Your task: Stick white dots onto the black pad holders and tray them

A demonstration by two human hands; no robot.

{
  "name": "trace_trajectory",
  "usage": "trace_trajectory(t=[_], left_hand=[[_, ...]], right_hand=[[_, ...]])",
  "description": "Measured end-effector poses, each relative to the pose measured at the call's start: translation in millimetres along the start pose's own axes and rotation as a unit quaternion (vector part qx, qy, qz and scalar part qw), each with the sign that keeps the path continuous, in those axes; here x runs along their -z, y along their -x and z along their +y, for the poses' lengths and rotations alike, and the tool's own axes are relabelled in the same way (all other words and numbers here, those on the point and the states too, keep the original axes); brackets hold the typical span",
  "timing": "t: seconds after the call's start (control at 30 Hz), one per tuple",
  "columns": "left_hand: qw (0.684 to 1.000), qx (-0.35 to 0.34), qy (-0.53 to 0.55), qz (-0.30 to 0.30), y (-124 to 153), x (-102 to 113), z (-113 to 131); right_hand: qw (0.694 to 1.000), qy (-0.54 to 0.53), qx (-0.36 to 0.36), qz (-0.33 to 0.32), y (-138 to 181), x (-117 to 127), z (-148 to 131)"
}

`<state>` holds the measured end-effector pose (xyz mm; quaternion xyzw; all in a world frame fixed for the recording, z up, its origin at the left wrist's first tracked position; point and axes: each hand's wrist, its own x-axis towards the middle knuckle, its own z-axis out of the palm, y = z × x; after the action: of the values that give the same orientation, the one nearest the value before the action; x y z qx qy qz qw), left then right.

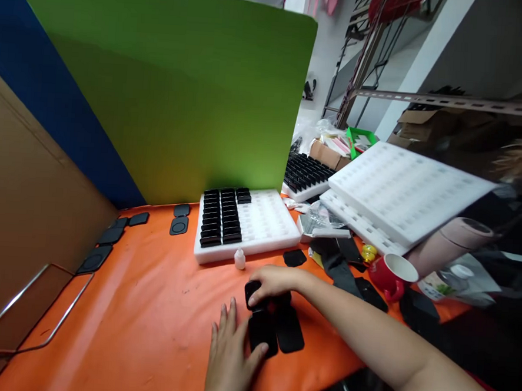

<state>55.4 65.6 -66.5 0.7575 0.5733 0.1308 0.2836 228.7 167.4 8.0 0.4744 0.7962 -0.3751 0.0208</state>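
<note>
My right hand [273,280] has its thumb and fingers closed on a small black square piece [250,290], like a compact case, at the far end of a black group on the orange tabletop. Flat beside that group lies my left hand [230,359], fingers stretched out, its thumb touching the edge of a black flat panel [262,331]. A second black panel [290,332] lies just right of it. Parts of the pieces under my right hand are hidden. Beyond my hands stand a small white dropper bottle [240,259] and a white foam tray [268,219] partly filled with rows of black pieces.
A green board [183,90] rises behind the foam tray. Several black cases [95,259] lie along the left side near a metal wire frame [53,336]. At right are a red mug [386,274], a pinkish tumbler [455,243], stacked white foam trays [407,189] and black scraps.
</note>
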Motion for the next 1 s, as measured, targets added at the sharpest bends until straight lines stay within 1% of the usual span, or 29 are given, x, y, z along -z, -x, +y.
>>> trace_trajectory(t=[0.03, 0.07, 0.1, 0.13, 0.2, 0.27, 0.3, 0.33, 0.4, 0.47, 0.53, 0.6, 0.67, 0.7, 0.73, 0.77, 0.8, 0.83, 0.9, 0.93, 0.97, 1.0], left_hand=[[0.998, 0.001, 0.062, 0.006, 1, 1, 1], [0.991, 0.005, 0.137, 0.004, 1, 2, 1], [0.976, 0.013, 0.215, -0.001, 1, 3, 1], [0.955, 0.027, 0.295, -0.006, 0, 5, 1], [0.905, 0.057, 0.421, -0.003, -3, 10, 2], [0.871, 0.075, 0.485, 0.007, -8, 20, 4], [0.861, 0.079, 0.501, 0.010, -10, 26, 7], [0.858, 0.079, 0.507, 0.012, -11, 33, 10], [0.845, 0.089, 0.527, 0.018, -10, 47, 17], [0.821, 0.106, 0.560, 0.022, -7, 61, 25], [0.803, 0.105, 0.587, 0.012, -6, 71, 31], [0.793, 0.084, 0.604, -0.004, -7, 76, 34], [0.773, 0.070, 0.631, 0.002, -12, 75, 36], [0.762, 0.070, 0.644, 0.018, -15, 73, 37], [0.755, 0.074, 0.651, 0.041, -19, 71, 38], [0.753, 0.081, 0.649, 0.068, -22, 68, 39], [0.759, 0.089, 0.638, 0.094, -26, 64, 40], [0.771, 0.099, 0.619, 0.114, -30, 61, 42], [0.804, 0.106, 0.569, 0.134, -36, 55, 43], [0.821, 0.098, 0.546, 0.136, -40, 53, 42], [0.837, 0.085, 0.523, 0.135, -45, 53, 41], [0.854, 0.065, 0.499, 0.132, -50, 54, 38]], right_hand=[[0.999, -0.020, 0.038, -0.005, 6, 4, -4], [0.997, -0.029, 0.073, 0.016, 13, 5, -9], [0.993, -0.023, 0.101, 0.060, 20, 4, -14], [0.986, -0.003, 0.120, 0.116, 26, 0, -19], [0.960, 0.066, 0.122, 0.242, 36, -13, -28], [0.923, 0.128, 0.098, 0.349, 41, -33, -36], [0.906, 0.147, 0.089, 0.387, 42, -44, -40], [0.891, 0.159, 0.089, 0.416, 41, -56, -44], [0.868, 0.164, 0.117, 0.454, 40, -75, -52], [0.861, 0.151, 0.153, 0.461, 38, -88, -59], [0.865, 0.108, 0.162, 0.463, 37, -95, -63], [0.861, 0.008, 0.117, 0.494, 33, -97, -64], [0.834, -0.150, 0.038, 0.530, 26, -99, -64], [0.815, -0.240, 0.008, 0.527, 22, -100, -66], [0.797, -0.325, -0.007, 0.509, 18, -102, -67], [0.779, -0.399, -0.009, 0.483, 14, -104, -69], [0.762, -0.459, -0.004, 0.457, 10, -105, -72], [0.743, -0.504, 0.001, 0.440, 7, -106, -73], [0.706, -0.559, 0.004, 0.436, 4, -101, -73], [0.694, -0.568, 0.005, 0.442, 4, -95, -69], [0.693, -0.564, 0.007, 0.449, 4, -85, -63], [0.704, -0.542, 0.006, 0.458, 5, -71, -55]])
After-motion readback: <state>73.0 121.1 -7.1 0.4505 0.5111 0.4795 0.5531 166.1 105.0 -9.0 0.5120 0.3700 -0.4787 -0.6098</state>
